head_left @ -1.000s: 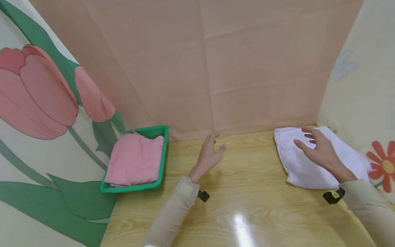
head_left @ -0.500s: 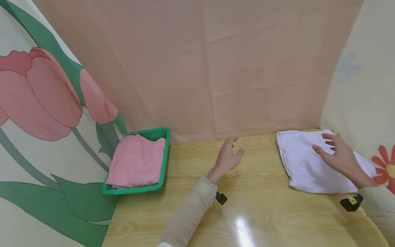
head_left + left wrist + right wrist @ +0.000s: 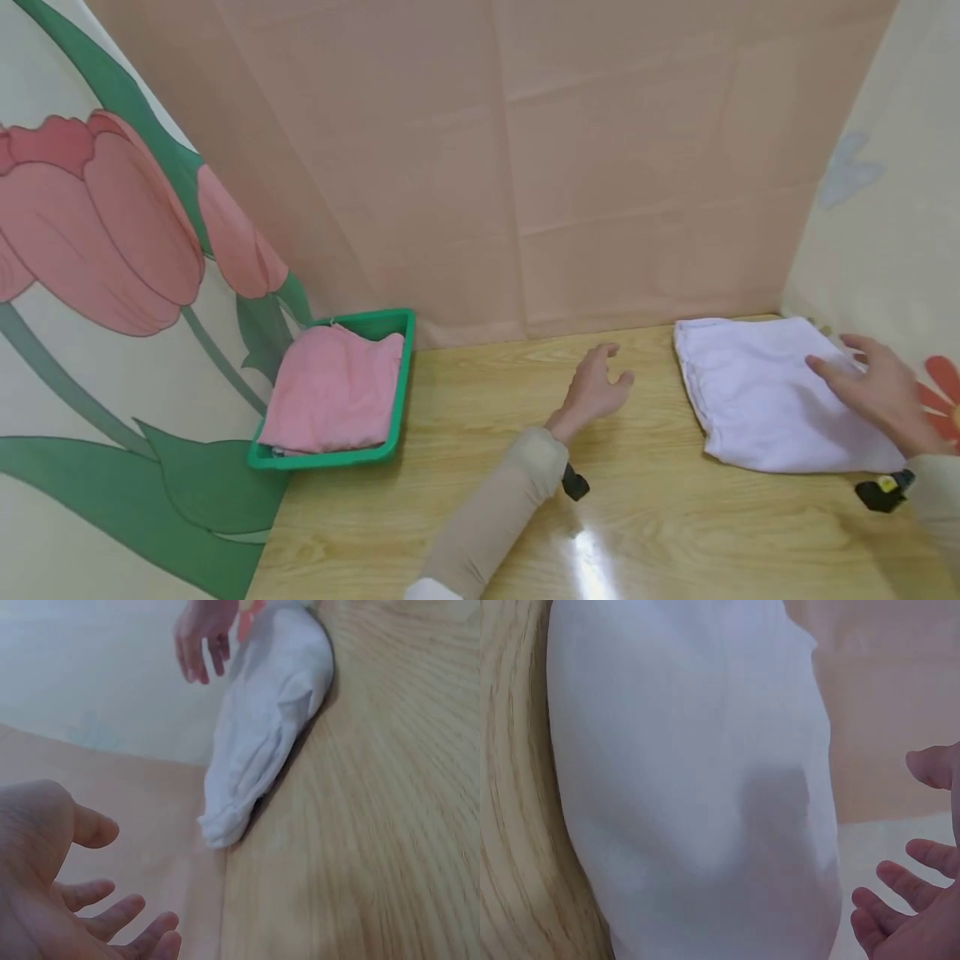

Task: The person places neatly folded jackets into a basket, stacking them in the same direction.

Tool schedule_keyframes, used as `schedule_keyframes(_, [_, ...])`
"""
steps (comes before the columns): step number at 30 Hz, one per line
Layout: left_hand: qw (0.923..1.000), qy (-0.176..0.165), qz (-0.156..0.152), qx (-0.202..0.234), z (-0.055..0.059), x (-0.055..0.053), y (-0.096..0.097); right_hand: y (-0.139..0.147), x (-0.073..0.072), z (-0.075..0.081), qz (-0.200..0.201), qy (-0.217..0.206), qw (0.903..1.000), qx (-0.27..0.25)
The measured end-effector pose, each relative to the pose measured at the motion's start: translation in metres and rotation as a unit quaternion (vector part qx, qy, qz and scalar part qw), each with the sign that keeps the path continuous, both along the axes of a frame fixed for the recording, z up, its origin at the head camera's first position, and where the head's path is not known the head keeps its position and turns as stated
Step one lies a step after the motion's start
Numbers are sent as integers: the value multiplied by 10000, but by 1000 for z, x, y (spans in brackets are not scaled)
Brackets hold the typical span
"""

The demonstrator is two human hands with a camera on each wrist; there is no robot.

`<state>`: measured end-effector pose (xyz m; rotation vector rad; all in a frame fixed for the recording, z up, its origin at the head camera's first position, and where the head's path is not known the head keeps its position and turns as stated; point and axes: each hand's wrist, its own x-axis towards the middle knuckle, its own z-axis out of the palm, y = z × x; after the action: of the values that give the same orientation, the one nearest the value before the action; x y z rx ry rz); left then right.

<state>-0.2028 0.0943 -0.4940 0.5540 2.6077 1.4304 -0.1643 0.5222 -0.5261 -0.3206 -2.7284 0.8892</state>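
A folded white cloth lies at the right rear of the wooden table, its layered edge facing left. Above its right side hovers my right hand, fingers apart and loosely bent, holding nothing. The right wrist view shows that hand's shadow on the cloth and a gap between the two. My left hand hangs over the table to the left of the cloth, thumb and fingers spread, with nothing in it. In the left wrist view, the left hand's fingers are clearly apart from the cloth.
A green plastic basket stands at the table's left rear, with a folded pink cloth inside. Behind the table hangs a tan sheet. Flower-painted walls close in both sides.
Both hands have moved to the right: the left one across the table toward the white cloth, the right one over to the cloth's right side. The cloths and basket stay put.
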Motion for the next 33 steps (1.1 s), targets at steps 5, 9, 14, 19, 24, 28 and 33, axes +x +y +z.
schedule_keyframes(5, [9994, 138, -148, -285, -8, 1, 23, 13, 3, -4, 53, -114, 9998, 163])
schedule_keyframes(9, [9984, 351, -160, -418, -16, 4, 39, 22, 7, -14, 82, -296, 9992, 264])
schedule_keyframes(14, [9982, 380, -83, -460, -30, 5, 54, 27, 8, -32, 166, -563, 9974, 409])
schedule_keyframes(19, [9993, 215, -126, -267, -41, 6, 73, 30, 10, -37, 55, -640, 9961, 607])
schedule_keyframes(24, [9998, -148, -91, -96, -43, 11, 83, 32, 7, -36, 27, -1190, 9916, 503])
schedule_keyframes(28, [9997, -205, 12, -119, -45, 13, 90, 32, 6, -36, 99, -1361, 9900, 358])
schedule_keyframes(33, [9996, -243, -67, -142, -50, 12, 98, 29, 8, -34, 158, -1340, 9904, 305])
